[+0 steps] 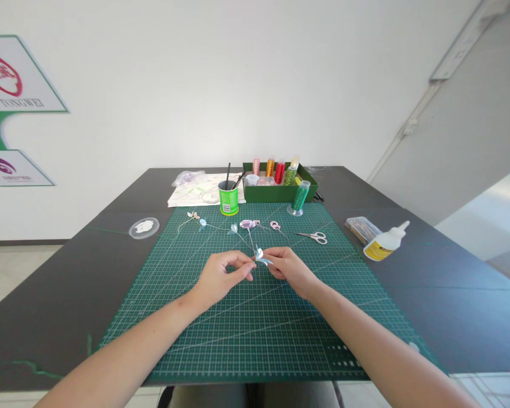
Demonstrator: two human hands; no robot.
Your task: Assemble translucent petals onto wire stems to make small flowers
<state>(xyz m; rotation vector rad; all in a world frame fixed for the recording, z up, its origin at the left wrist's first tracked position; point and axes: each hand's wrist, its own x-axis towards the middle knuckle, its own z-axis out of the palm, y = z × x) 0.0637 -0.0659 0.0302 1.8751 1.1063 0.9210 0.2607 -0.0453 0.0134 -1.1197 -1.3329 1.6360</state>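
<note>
Over the middle of the green cutting mat, a small light-blue and white wire-stemmed flower is held between my two hands. My right hand pinches it from the right, with fingers curled behind its petals. The thumb and forefinger of my left hand are pressed together just left of the petals; what lies between them is too small to tell. Just beyond, a purple flower has a thin stem running down towards my fingers. Pale blue flowers and pink loops on wires lie farther back.
White-handled scissors lie right on the mat. A green thread spool, a green can with dark sticks and a green box of spools stand behind. A glue bottle is at right, a round dish at left.
</note>
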